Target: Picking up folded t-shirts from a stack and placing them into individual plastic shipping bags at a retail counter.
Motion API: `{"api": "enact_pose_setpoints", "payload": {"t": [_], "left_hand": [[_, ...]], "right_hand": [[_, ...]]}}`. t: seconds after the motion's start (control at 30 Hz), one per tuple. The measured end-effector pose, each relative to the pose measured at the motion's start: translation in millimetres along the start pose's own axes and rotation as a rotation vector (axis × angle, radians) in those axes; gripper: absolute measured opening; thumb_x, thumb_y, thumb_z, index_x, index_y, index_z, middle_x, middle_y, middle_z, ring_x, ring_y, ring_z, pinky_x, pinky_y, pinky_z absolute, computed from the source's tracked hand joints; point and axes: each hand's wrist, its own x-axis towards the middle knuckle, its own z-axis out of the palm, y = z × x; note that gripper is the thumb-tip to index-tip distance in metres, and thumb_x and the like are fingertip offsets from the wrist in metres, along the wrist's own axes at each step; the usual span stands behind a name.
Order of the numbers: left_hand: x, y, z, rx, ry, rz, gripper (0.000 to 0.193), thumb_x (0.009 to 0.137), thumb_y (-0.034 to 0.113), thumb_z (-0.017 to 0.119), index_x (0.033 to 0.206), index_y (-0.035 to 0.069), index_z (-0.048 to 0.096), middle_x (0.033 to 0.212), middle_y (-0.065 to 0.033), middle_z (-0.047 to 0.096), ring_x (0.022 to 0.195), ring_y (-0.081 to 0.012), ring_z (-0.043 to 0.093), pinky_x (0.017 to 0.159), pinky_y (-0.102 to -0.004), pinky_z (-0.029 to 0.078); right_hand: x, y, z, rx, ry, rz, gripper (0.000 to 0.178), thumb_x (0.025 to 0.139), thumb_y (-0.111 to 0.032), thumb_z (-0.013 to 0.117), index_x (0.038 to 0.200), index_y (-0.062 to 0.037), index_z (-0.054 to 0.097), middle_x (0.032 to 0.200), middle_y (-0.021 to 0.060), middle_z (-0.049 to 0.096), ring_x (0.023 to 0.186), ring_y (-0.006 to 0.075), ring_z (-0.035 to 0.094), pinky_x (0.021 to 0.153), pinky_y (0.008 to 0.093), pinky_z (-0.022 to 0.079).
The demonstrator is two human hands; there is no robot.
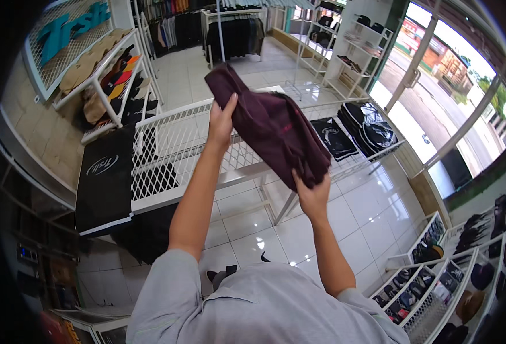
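Both my hands hold a dark maroon garment (276, 123) up in the air above a white mesh table. It is partly folded and slightly blurred, so its exact kind cannot be made out. My left hand (222, 123) grips its upper left edge, the thumb lying on the cloth. Lower down and to the right, my right hand (313, 195) clutches the bunched bottom end, with most of its fingers hidden by the fabric. Beneath the garment runs the white mesh table (175, 137), partly covered by it.
A flat black package (105, 172) lies on the table's left end. Black packaged goods (367, 126) lie at its right end. A shelf with caps (115, 86) stands at left, clothes racks (235, 40) at the back, display racks (419, 292) at lower right. Glass doors (430, 80) border the right.
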Motion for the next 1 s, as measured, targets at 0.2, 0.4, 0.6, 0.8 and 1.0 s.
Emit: {"api": "enact_pose_setpoints", "payload": {"t": [0.2,0.4,0.6,0.8,1.0], "left_hand": [[-9.9,-85.2,-29.6,0.627,0.164,0.079,0.074,0.1,0.039,0.067,0.153,-0.001,0.034,0.139,-0.0239,0.056,0.123,-0.0284,0.059,0.107,-0.04,0.045],[-100.1,-54.8,-33.5,0.831,-0.005,0.168,0.053,0.101,0.029,0.065,0.142,-0.001,0.052,0.137,-0.0241,0.061,0.124,-0.0301,0.062,0.106,-0.0394,0.046],[-135.3,11.8,-86.3,0.986,0.053,0.096,0.039,0.102,0.027,0.063,0.13,0.0,0.064,0.123,-0.0179,0.071,0.119,-0.0278,0.065,0.106,-0.0385,0.046],[-139.3,36.1,-113.0,0.943,0.067,0.1,0.036,0.101,0.027,0.064,0.126,0.0,0.066,0.119,-0.0182,0.071,0.114,-0.0294,0.067,0.102,-0.0398,0.049],[-162.9,70.9,-138.7,1.002,-0.005,0.152,0.032,0.098,0.023,0.068,0.12,0.0,0.067,0.114,-0.0188,0.072,0.11,-0.0337,0.068,0.097,-0.0414,0.051]], "right_hand": [[40.0,58.5,26.4,-0.199,0.0,0.108,0.059,0.083,-0.017,0.084,0.13,0.0035,0.056,0.12,0.0208,0.068,0.114,0.0306,0.066,0.098,0.0383,0.05],[18.6,63.4,35.6,-0.655,0.284,0.097,0.107,0.077,-0.039,0.087,0.149,0.0131,0.028,0.15,0.0362,0.038,0.14,0.0497,0.037,0.119,0.0501,0.028],[15.1,7.2,52.7,-1.004,0.149,-0.153,0.106,0.076,-0.039,0.086,0.155,0.0042,0.031,0.139,0.0293,0.053,0.137,0.0416,0.045,0.117,0.0517,0.029],[-3.4,5.3,69.9,-0.829,-0.25,-0.11,0.06,0.074,-0.03,0.086,0.126,-0.0083,0.066,0.108,0.0116,0.07,0.109,0.0304,0.063,0.106,0.0514,0.037],[-45.6,-17.8,105.4,-0.735,-0.389,-0.348,0.029,0.079,-0.026,0.083,0.101,-0.0088,0.076,0.106,0.0046,0.071,0.107,0.0251,0.062,0.104,0.0458,0.039]]}}
